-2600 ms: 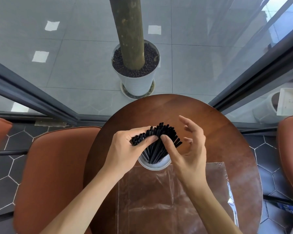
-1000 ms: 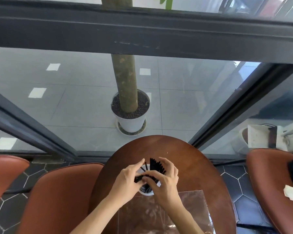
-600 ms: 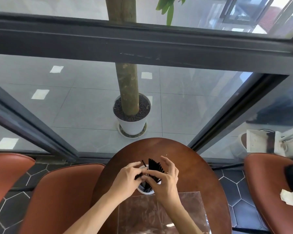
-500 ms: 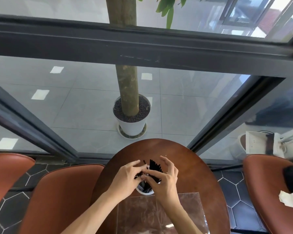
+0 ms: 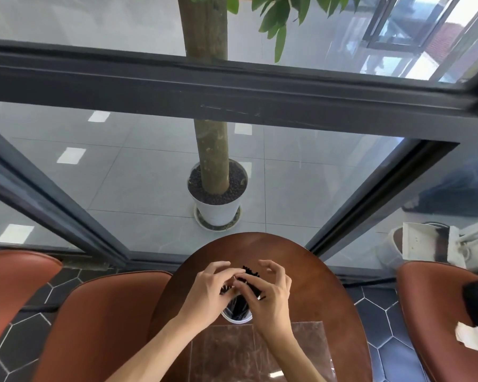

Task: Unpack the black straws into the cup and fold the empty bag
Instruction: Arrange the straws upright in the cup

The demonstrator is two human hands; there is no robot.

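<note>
A bundle of black straws (image 5: 250, 272) stands in a white cup (image 5: 236, 319) on the round wooden table (image 5: 315, 293). My left hand (image 5: 209, 293) wraps the left side of the bundle, fingers pinching the straw tops. My right hand (image 5: 269, 296) cups the right side, thumb and forefinger on the straws, the other fingers curled above them. Most of the cup is hidden behind both hands. The clear empty plastic bag (image 5: 260, 354) lies flat on the table just in front of the cup, under my forearms.
Brown leather chairs stand at the left (image 5: 102, 321) and right (image 5: 447, 312); a crumpled white tissue (image 5: 472, 337) lies on the right one. Beyond the table is a window with a dark frame (image 5: 232, 86), and behind it a potted tree (image 5: 217, 197).
The view has tilted upward, so table and hands sit lower in frame. Both hands have stayed on the straws in the cup, shifting their fingers slightly around the bundle's top.
</note>
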